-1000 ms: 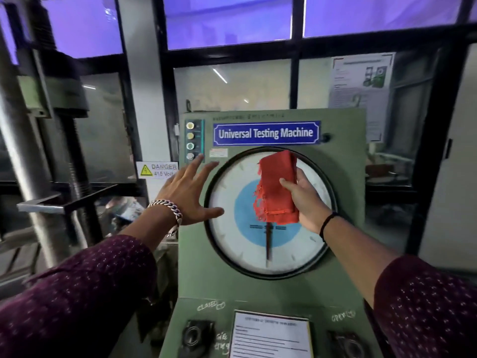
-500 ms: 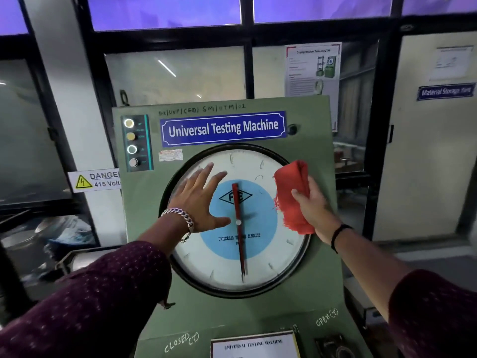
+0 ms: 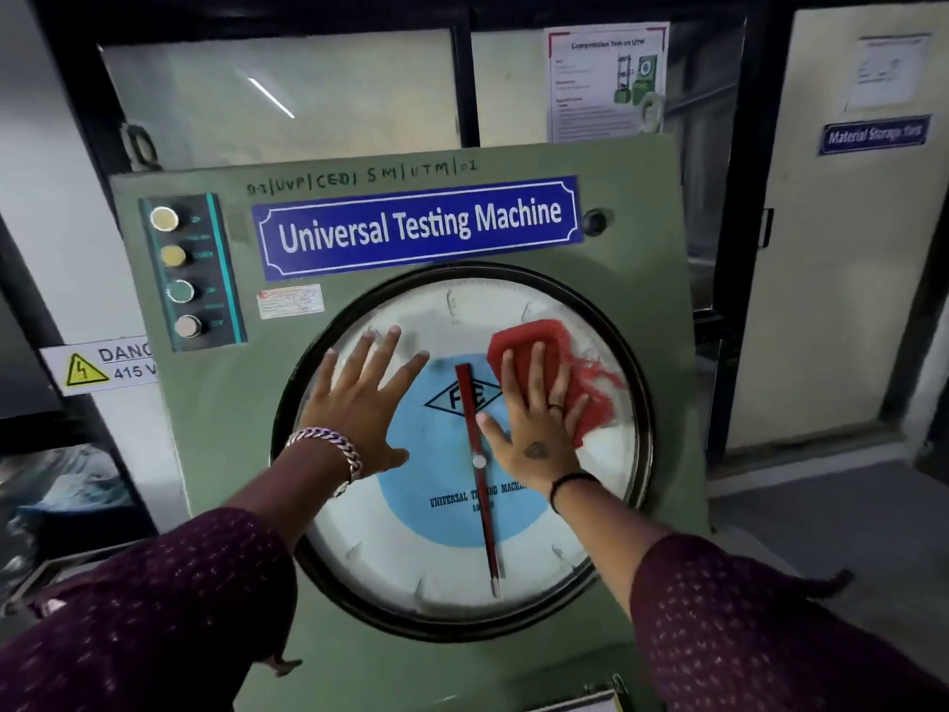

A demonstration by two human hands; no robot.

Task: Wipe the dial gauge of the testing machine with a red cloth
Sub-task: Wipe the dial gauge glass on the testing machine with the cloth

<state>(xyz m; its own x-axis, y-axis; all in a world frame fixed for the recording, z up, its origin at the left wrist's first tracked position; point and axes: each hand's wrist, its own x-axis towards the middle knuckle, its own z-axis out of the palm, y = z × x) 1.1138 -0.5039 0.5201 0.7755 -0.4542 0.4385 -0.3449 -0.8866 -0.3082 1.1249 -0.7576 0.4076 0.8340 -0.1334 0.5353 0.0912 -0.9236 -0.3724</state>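
**Mia:** Now the right hand has gone flat on the glass. Before, it held the red cloth bunched up at the right edge of the dial gauge.

**Sam:** Where is the cloth now?

**Mia:** It is on the upper right part of the round dial, squashed under the fingers. They are spread out and pressing on it. Its frayed edge sticks out to the right.

**Sam:** And the left hand?

**Mia:** It is flat on the left side of the dial, with the fingers spread wide. It holds nothing. A shiny bracelet is on that wrist.

**Sam:** What else is on the dial?

**Mia:** A red pointer runs down the middle, between the two hands. Above the dial is a blue sign that says Universal Testing Machine.
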